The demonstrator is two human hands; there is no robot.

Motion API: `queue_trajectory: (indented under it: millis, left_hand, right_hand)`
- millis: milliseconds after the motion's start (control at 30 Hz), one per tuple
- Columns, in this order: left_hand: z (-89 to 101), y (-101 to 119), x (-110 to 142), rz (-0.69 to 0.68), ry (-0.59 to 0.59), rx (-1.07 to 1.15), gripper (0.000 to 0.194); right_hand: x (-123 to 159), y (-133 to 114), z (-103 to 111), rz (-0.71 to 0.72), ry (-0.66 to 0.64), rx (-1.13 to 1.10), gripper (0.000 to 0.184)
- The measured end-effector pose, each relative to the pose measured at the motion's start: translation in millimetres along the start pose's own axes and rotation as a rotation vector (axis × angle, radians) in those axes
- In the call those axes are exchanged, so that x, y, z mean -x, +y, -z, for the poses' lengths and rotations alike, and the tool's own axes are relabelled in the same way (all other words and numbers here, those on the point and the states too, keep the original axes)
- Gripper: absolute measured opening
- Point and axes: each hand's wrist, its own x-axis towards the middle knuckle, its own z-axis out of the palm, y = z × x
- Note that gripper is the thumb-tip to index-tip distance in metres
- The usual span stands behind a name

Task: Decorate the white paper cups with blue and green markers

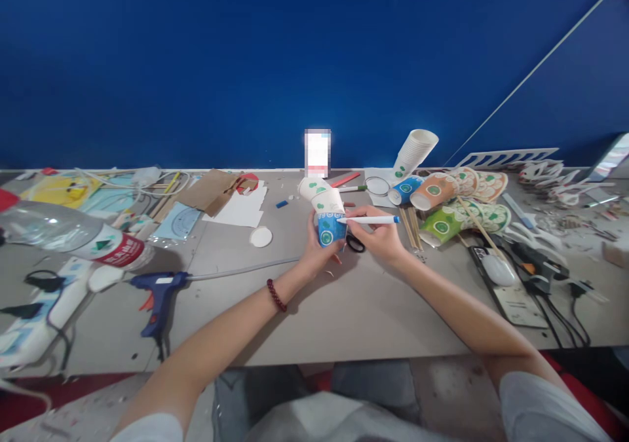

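My left hand [314, 249] is wrapped round a paper cup [326, 230] coloured blue with a green round emblem. It is joined to white cups with green prints [322, 196] that bend away up and to the left. Between the fingers of my right hand [381, 236] is a marker pen [371, 219], white with a blue end. The pen's tip meets the cup near the edge of its blue part. Black scissor handles [356, 243] show partly behind my hands.
Coloured cup chains [435, 192] lie to the right, by a leaning stack of white cups [415, 154]. A blue glue gun [160, 294], water bottle [78, 229] and power strip [44, 311] occupy the left. A lit phone [318, 154] stands at the wall. Another glue gun [538, 265] lies right.
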Motion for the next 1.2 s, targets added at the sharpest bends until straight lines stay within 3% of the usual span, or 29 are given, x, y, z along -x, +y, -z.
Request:
queue_trajectory:
  millis: [200, 400, 633, 867, 1200]
  left_hand:
    - [-2.0, 2.9, 0.5, 0.018, 0.017, 0.024, 0.129]
    - [-4.0, 3.0, 0.9, 0.051, 0.046, 0.015, 0.131]
    - [-3.3, -1.3, -1.4, 0.042, 0.063, -0.017, 0.13]
    - [-4.3, -0.2, -0.4, 0.021, 0.053, -0.009, 0.13]
    - [-5.7, 2.0, -0.8, 0.051, 0.085, -0.037, 0.132]
  right_hand:
    - [0.1, 1.4, 1.5, 0.015, -0.028, 0.021, 0.008]
    - [1.2, 1.0, 2.8, 0.041, -0.158, -0.039, 0.008]
    - [-0.1, -1.0, 2.7, 0.023, -0.058, 0.013, 0.008]
    - [2.2, -1.3, 1.5, 0.03, -0.155, 0.0, 0.009]
    - [-3.5, -1.2, 0.2, 0.0, -0.052, -0.009, 0.018]
